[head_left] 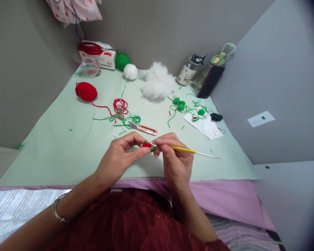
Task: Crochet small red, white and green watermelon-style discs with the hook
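Observation:
Between thumb and forefinger, my left hand (122,151) pinches a small red, white and green crochet piece (146,145) above the front of the table. My right hand (176,157) is closed on a crochet hook (183,149) with a yellow handle. One thin metal end of the hook reaches left to the green edge of the piece; the other points out to the right. Just beyond my hands lie orange thread snips (146,130) and a tangle of red yarn (120,107) and green yarn (134,120). My fingers partly cover the piece.
At the back are a red yarn ball (86,91), a green yarn ball (122,61), a white yarn ball (131,71) and fluffy white stuffing (157,82). Rightward stand a pen cup (187,74), a bottle (199,79) and a phone (211,82). Small green crochet balls (181,105) lie near a white tissue (205,125).

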Demonstrator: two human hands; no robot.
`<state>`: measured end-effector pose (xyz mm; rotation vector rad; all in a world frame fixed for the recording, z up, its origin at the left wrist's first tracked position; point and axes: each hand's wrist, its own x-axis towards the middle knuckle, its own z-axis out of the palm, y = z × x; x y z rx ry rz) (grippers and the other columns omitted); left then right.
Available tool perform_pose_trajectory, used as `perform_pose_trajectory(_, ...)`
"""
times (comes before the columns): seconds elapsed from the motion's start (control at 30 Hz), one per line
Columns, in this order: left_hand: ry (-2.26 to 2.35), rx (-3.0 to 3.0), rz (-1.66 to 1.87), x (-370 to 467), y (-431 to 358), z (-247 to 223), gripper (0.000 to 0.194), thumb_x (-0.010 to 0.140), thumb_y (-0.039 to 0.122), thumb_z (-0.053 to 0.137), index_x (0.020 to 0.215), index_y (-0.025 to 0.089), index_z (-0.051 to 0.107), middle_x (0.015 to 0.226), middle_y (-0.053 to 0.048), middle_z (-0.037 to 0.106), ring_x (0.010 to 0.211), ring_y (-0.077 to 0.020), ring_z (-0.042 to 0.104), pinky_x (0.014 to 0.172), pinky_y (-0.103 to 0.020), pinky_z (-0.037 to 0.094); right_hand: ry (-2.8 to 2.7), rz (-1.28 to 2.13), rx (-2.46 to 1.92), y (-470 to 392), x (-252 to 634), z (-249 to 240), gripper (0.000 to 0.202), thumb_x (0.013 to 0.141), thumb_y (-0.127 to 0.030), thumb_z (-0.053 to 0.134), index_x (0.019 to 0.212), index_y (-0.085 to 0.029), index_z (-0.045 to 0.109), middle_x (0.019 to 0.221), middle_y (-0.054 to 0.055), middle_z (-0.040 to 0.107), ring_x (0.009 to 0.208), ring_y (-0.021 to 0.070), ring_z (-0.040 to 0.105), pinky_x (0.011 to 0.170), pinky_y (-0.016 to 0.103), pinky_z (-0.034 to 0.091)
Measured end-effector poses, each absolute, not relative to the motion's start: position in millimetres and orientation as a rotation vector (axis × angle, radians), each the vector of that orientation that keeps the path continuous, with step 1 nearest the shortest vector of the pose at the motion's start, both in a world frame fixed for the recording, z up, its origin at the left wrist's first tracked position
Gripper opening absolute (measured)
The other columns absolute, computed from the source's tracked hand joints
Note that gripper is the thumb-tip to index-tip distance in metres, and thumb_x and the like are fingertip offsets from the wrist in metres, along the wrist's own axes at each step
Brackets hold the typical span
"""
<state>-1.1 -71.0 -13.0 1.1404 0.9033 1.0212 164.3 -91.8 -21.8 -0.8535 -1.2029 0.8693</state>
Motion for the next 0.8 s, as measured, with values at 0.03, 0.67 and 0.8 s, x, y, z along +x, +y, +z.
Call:
perform_pose_trajectory(0.03, 0.893, 1.129, 1.001, -0.8, -71.8, -14.3, 0.019, 0.084, 0.035, 0.085, 0.080, 0.022, 0.072, 0.083, 0.000, 0.071, 0.084, -0.0189, 0.064, 0.083, -0.031, 0.049, -1.242, 0.780, -0.877, -92.8, 163.6, -21.3, 0.015, 0.096, -0.025, 0.070, 0.100, -0.031, 0.083, 0.089, 0.001, 0.072, 0.065, 0.0120, 0.064, 0.064, 0.031, 0.056)
perform_pose_trajectory(0.67, 0.841, 0.994, 1.115, 3.1, -76.5, -20.4, 0.009, 0.089, 0.031, 0.082, 0.093, 0.024, 0.077, 0.097, 0.000, 0.072, 0.096, -0.0170, 0.064, 0.089, -0.027, 0.050, -1.230, 0.796, -0.911, -93.1, 159.7, -26.4, 0.013, 0.098, -0.027, 0.070, 0.101, -0.031, 0.082, 0.096, 0.002, 0.071, 0.078, 0.0136, 0.066, 0.071, 0.031, 0.055)
perform_pose_trajectory(0.8, 0.894, 1.004, 1.076, 0.1, -75.5, -19.4, 0.010, 0.088, 0.030, 0.083, 0.092, 0.024, 0.075, 0.090, 0.001, 0.068, 0.089, -0.0152, 0.061, 0.080, -0.025, 0.049, -1.140, 0.875, -0.882, -93.0, 162.5, -27.5, 0.014, 0.100, -0.028, 0.067, 0.100, -0.029, 0.081, 0.091, 0.000, 0.070, 0.069, 0.0116, 0.065, 0.068, 0.031, 0.055)
